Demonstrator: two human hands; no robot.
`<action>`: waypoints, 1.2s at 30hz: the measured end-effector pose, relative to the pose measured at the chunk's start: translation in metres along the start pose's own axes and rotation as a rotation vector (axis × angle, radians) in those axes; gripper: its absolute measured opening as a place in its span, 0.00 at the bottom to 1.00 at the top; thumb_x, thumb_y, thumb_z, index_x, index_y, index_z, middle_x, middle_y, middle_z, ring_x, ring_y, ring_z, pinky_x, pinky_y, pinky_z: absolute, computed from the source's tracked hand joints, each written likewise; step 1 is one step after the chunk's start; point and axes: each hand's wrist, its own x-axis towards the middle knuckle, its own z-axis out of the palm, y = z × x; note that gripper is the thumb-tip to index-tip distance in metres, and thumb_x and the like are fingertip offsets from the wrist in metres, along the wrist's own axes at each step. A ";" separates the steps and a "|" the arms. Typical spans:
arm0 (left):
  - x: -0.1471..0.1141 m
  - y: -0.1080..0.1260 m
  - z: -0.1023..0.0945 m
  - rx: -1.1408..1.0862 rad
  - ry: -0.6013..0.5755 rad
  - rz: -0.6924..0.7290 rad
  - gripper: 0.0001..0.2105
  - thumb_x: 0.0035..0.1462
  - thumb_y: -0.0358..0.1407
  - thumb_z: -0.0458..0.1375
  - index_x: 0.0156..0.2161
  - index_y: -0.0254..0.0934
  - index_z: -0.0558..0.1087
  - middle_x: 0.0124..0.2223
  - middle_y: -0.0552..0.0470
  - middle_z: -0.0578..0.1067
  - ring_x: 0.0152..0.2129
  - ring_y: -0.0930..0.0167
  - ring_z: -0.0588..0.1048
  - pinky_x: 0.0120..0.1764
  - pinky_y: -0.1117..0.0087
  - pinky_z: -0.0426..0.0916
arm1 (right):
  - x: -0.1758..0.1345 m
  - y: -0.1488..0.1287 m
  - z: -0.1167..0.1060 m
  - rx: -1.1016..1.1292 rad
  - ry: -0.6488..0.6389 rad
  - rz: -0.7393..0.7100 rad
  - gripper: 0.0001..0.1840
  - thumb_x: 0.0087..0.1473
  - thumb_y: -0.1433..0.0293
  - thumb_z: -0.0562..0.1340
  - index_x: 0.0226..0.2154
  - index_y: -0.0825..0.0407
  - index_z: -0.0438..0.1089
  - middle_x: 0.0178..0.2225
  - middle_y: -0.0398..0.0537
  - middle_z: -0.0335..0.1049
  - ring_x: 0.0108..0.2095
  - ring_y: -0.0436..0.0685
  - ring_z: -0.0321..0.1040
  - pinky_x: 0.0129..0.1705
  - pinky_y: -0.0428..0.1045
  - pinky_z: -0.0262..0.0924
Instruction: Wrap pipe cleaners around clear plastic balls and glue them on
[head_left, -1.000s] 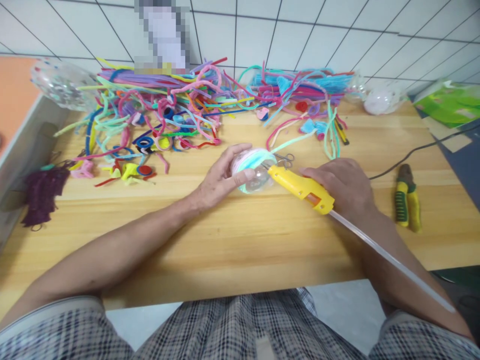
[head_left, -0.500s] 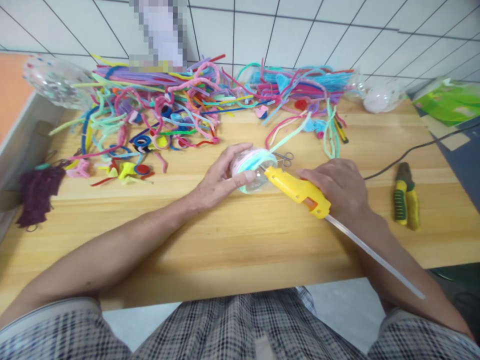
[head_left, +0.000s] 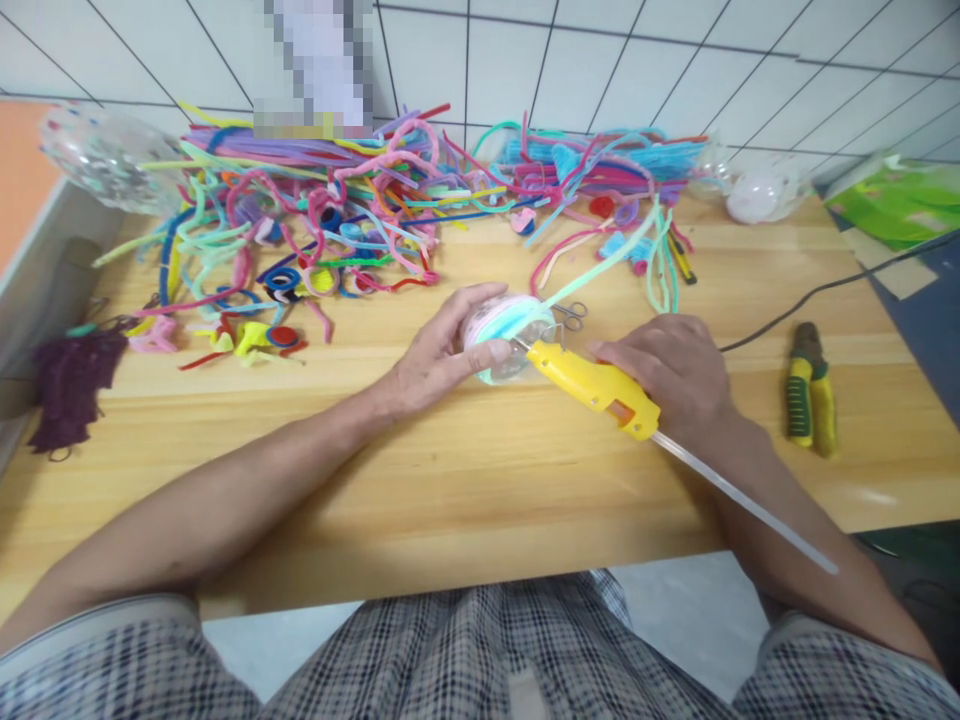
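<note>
My left hand (head_left: 450, 355) is wrapped round a clear plastic ball (head_left: 517, 362), its thumb across the near side. Pastel pipe cleaners in pink, blue and green cover part of the ball. A pale green pipe cleaner (head_left: 592, 268) runs from its top toward the back right. In my right hand (head_left: 671, 370) is a yellow hot glue gun (head_left: 581, 380), gripped from its right side. The gun's metal nozzle points at the ball beside my left thumb; whether it touches cannot be made out. A long clear glue stick (head_left: 750, 506) sticks out of the gun's back end.
Scissors (head_left: 573, 316) lie partly hidden behind the ball. Pliers (head_left: 808, 392) rest at the right, near a black cable (head_left: 810, 300). Heaps of coloured pipe cleaners (head_left: 300, 225) fill the back, with a transparent ball (head_left: 761, 192) beyond. A purple tasselled piece (head_left: 79, 385) is at the left.
The glue gun's nozzle has shifted slightly left and down along the ball toward my left thumb. My left hand keeps its hold, almost unmoved.
</note>
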 end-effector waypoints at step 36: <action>0.001 0.002 0.001 -0.012 0.018 -0.018 0.36 0.67 0.59 0.73 0.71 0.47 0.72 0.71 0.43 0.78 0.66 0.55 0.78 0.70 0.53 0.75 | -0.003 -0.005 -0.001 -0.054 0.044 0.056 0.16 0.82 0.58 0.57 0.60 0.45 0.74 0.33 0.44 0.80 0.33 0.60 0.73 0.39 0.57 0.62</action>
